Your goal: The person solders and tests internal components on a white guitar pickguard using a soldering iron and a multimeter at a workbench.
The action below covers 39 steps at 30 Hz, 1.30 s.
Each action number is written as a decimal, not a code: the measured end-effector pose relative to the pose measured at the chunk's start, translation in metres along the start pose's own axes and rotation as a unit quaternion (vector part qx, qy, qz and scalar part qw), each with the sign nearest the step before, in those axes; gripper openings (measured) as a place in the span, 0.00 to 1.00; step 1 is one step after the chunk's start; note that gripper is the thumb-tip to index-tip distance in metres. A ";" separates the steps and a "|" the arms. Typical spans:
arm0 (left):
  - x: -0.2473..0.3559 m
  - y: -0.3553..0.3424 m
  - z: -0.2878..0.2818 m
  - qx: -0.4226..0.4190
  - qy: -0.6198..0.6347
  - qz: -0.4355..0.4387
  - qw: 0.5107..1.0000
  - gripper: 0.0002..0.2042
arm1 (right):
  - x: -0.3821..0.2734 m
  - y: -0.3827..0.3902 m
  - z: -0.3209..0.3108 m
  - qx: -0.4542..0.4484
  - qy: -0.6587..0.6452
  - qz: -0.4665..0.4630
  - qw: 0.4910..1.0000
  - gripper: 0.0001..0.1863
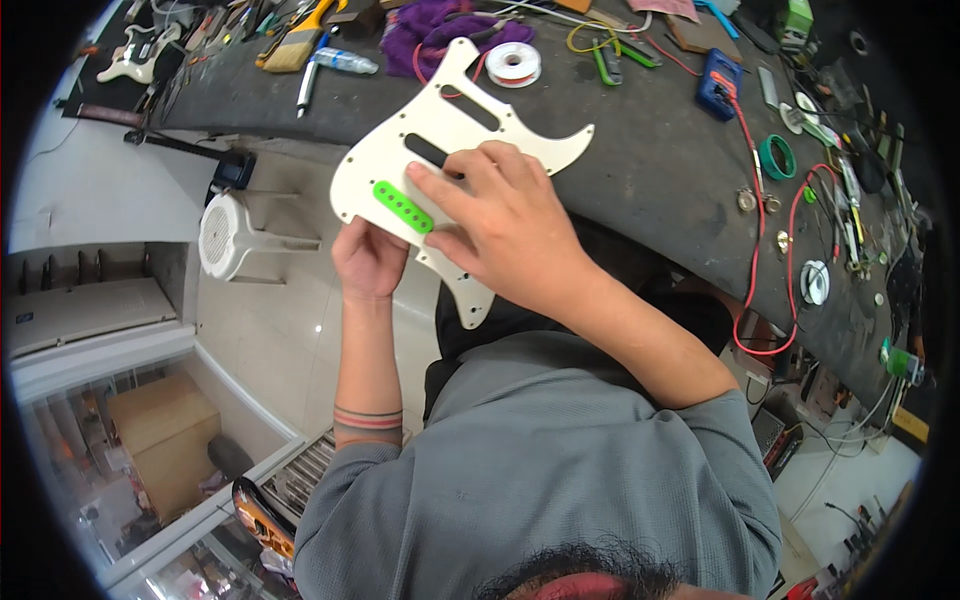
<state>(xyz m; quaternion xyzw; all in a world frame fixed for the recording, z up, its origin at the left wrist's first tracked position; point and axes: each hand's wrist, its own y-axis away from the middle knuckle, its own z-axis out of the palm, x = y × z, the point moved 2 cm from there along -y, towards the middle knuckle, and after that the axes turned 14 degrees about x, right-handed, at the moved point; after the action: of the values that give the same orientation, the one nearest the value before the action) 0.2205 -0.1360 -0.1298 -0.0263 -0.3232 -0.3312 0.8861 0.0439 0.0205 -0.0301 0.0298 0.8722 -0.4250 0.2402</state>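
Observation:
A cream-white guitar pickguard (375, 155) is held tilted in front of me, over the bench's near edge. One of its slots carries a bright green pickup cover (403, 207) with a row of dark holes. The other two slots show no cover. My left hand (370, 258) grips the pickguard's lower left edge, its fingers partly hidden underneath. My right hand (510, 225) lies over the pickguard with thumb and index finger spread apart beside the green cover. The thumb is close to the cover's lower end; contact cannot be made out.
The dark workbench (640, 150) holds a wire spool (513, 65), a purple cloth (400, 40), a blue multimeter (720, 85) with a red lead, green-handled cutters (607, 65), a brush (290, 45) and a green ring (777, 157). A white stool (225, 237) stands on the floor at left.

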 end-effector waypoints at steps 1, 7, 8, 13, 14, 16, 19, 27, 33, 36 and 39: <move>0.001 0.001 -0.001 -0.018 0.027 -0.006 0.999 0.28 | -0.001 -0.002 0.000 -0.003 0.004 0.006 1.000 0.36; -0.001 -0.007 -0.012 0.000 -0.090 0.041 0.995 0.24 | -0.004 -0.002 0.007 0.003 0.021 0.013 1.000 0.35; -0.003 -0.009 -0.012 0.013 -0.120 0.050 0.991 0.23 | -0.003 -0.002 0.008 0.005 0.017 0.019 1.000 0.35; -0.009 -0.014 -0.014 0.027 -0.049 0.046 0.997 0.21 | 0.012 -0.011 -0.004 0.012 -0.011 0.035 0.999 0.31; -0.009 -0.013 -0.014 0.020 -0.037 0.040 0.998 0.21 | 0.020 -0.016 -0.010 0.032 -0.012 0.039 0.999 0.29; -0.009 -0.010 -0.012 0.017 -0.022 0.037 0.999 0.21 | 0.048 -0.034 -0.032 0.063 0.061 0.063 0.994 0.19; -0.010 -0.004 0.002 0.061 -0.008 0.044 0.997 0.19 | 0.112 -0.049 -0.052 0.105 0.274 0.064 0.954 0.13; -0.013 -0.001 0.011 0.130 -0.013 0.036 0.991 0.16 | 0.167 -0.051 -0.042 -0.029 0.395 0.131 0.909 0.22; -0.013 0.003 0.005 0.102 0.059 -0.016 0.993 0.20 | 0.190 -0.051 -0.042 0.015 0.354 0.123 0.927 0.14; -0.014 0.011 0.025 0.194 0.020 0.017 0.981 0.21 | 0.199 -0.052 -0.052 0.053 0.277 0.175 0.943 0.13; -0.016 0.023 0.049 0.259 -0.018 0.034 0.965 0.21 | 0.193 -0.050 -0.063 0.084 0.188 0.260 0.944 0.17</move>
<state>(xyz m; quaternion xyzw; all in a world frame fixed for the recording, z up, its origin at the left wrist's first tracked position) 0.1984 -0.0962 -0.0962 0.1870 -0.4125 -0.2050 0.8677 -0.1644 0.0068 -0.0462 0.3544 0.8245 -0.4066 0.1708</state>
